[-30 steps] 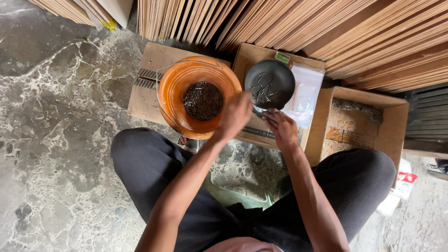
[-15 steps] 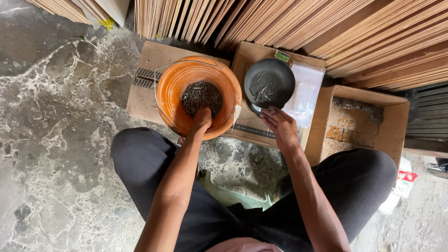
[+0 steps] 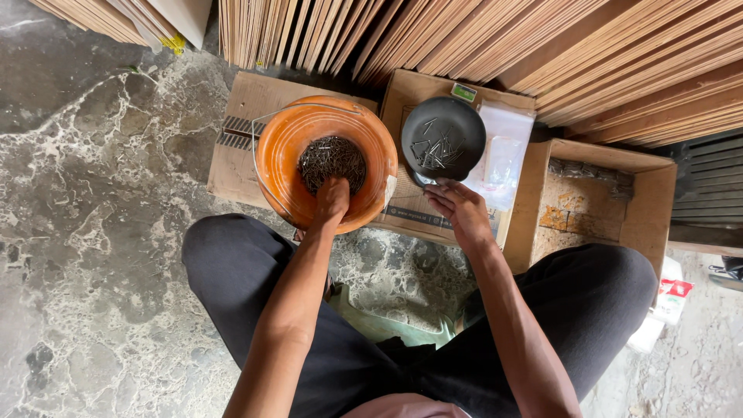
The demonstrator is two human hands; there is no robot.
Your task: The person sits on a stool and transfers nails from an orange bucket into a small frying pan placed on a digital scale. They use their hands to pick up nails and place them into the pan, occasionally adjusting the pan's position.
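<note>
floor point(image 3: 93, 232): open | wood strips point(image 3: 480, 46): wall behind | boxes: crowd front

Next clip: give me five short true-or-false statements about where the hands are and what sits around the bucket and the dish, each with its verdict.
1. The left hand reaches into the orange bucket, at the pile of nails. True.
2. The black dish is empty. False: a few loose nails lie scattered in it.
3. The right hand rests near the front edge of the black dish. True.
4. The bucket stands directly on the stone floor. False: it sits on flattened cardboard.
5. The open cardboard box lies to the left of the bucket. False: it is on the right, beyond the dish.
</note>
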